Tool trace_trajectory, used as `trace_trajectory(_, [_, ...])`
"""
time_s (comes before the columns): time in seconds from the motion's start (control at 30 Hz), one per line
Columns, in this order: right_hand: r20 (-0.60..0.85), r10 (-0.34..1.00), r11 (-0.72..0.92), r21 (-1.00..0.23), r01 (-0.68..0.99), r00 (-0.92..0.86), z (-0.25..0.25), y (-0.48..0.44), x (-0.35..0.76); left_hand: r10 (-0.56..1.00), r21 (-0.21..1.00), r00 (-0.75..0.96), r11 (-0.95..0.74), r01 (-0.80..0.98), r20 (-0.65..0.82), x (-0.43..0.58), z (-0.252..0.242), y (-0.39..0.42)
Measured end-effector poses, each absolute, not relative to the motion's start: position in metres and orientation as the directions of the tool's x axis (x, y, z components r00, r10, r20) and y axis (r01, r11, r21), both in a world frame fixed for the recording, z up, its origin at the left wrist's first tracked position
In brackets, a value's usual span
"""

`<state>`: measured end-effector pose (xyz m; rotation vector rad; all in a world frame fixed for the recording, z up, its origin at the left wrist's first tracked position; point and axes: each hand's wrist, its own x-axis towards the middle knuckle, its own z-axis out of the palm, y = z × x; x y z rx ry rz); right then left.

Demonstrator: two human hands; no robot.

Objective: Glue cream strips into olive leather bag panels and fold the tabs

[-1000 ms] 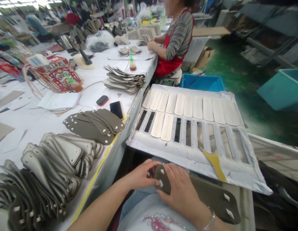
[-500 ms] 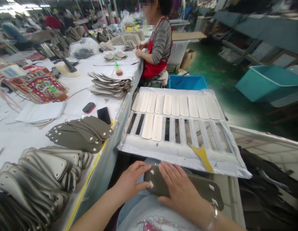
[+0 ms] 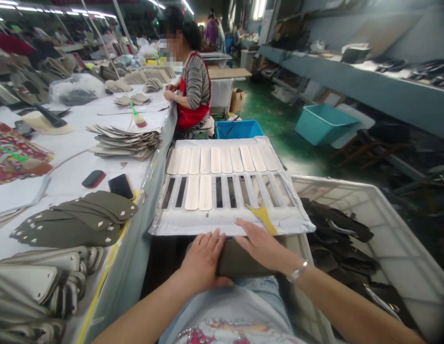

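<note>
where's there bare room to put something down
Bare: tabletop between the plastic bag and the layered stack; the near-left edge of the white board, below its slots. Crowded: the near table end, with olive pieces and pale pieces.

The left hand (image 3: 203, 262) and right hand (image 3: 263, 246) hide parts of the dark panel (image 3: 236, 260).

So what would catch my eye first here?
Probably the white slotted board mid-picture, bearing pale strips and a yellow piece. Below it, the left hand lies on a dark panel, the right hand near the board's edge. Beyond, a co-worker in a red apron sits by the table.
</note>
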<state>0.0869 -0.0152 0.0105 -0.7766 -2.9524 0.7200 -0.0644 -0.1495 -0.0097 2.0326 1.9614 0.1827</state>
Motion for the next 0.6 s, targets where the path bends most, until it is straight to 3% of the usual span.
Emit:
trace_trajectory(0.07, [-0.151, 0.594, 0.738, -0.29, 0.61, -0.79, 0.003, -0.014, 0.086, 0.992, 0.292, 0.043, -0.007, 0.956, -0.117, -0.063, -0.008, -0.15])
trace_trajectory(0.2, [-0.194, 0.622, 0.746, -0.15, 0.649, -0.759, -0.008, -0.019, 0.082, 0.99, 0.257, 0.007, 0.029, 0.966, -0.138, -0.059, -0.001, -0.145])
trace_trajectory(0.5, [-0.166, 0.641, 0.736, -0.143, 0.661, -0.749, -0.005, -0.031, 0.079, 0.994, 0.152, 0.005, 0.012, 0.988, -0.111, -0.039, -0.007, -0.141])
trace_trajectory(0.6, [-0.177, 0.636, 0.732, -0.169, 0.66, -0.751, -0.008, -0.036, 0.077, 0.993, 0.187, 0.053, -0.033, 0.982, -0.101, -0.032, -0.007, -0.137])
